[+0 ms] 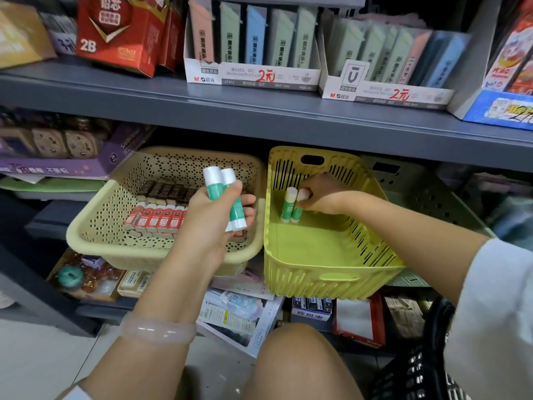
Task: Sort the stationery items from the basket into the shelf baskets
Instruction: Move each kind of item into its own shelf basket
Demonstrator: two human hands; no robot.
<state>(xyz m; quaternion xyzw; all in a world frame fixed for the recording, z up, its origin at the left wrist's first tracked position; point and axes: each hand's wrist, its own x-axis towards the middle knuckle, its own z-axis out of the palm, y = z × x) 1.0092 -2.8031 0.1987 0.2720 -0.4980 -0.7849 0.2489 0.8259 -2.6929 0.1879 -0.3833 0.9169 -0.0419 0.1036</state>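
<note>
L hand [215, 210] grips 2 glue sticks [226, 197]; R hand [317, 194] pinches one upright in yellow basket [317, 255].

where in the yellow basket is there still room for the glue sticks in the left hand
Most of the yellow basket floor is bare: the whole near half, and the stretch to the right slotted wall. Only the far left corner is taken, where two glue sticks stand upright under the right hand. The beige basket is crowded: rows of erasers fill its middle.

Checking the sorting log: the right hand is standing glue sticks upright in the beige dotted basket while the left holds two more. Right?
Not quite. The head view shows the right hand standing glue sticks in the yellow-green basket, not the beige one. The left hand does hold two more.
</note>
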